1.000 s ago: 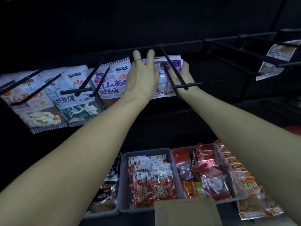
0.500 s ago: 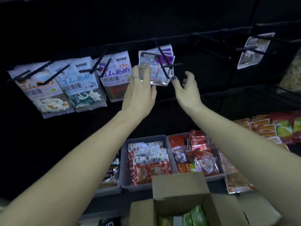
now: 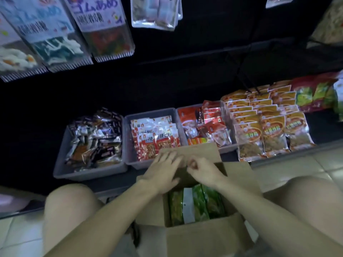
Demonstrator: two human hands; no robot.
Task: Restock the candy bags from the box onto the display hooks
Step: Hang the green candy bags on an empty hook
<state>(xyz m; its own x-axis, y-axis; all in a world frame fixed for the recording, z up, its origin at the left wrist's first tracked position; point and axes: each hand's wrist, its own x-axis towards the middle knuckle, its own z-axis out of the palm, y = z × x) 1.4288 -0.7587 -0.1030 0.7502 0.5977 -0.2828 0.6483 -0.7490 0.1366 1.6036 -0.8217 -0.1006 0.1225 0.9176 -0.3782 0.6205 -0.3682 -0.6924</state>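
We note a dark display shelf [image 3: 185, 75] filling the upper view, with grey bins [image 3: 128, 145] of red and dark snack packets along its lower level and orange packets [image 3: 267, 130] stacked to the right. Below it, an open cardboard box [image 3: 204, 236] stands on the tiled floor [image 3: 306, 167] between our knees, its far flap raised. Green candy bags [image 3: 198, 204] stand upright inside the box, packed side by side.

Above, white candy bags [image 3: 100, 28] hang at top left, with a clear-fronted packet [image 3: 154, 13] beside them; all are cut off by the top edge, and their hooks are out of view.

Our left hand [image 3: 163, 173] hovers over the box's far side, fingers [image 3: 172, 158] spread and roughly straight, holding nothing we can see. Our right hand [image 3: 202, 169] sits just beside it, fingers curled inward; whether they pinch anything we cannot tell, as both hands are blurred.

Compared with half a second ago, both hands have dropped from the hanging packets to the box, and the view has tilted down, bringing the box interior into sight.

The near bags are partly hidden by the forearms.
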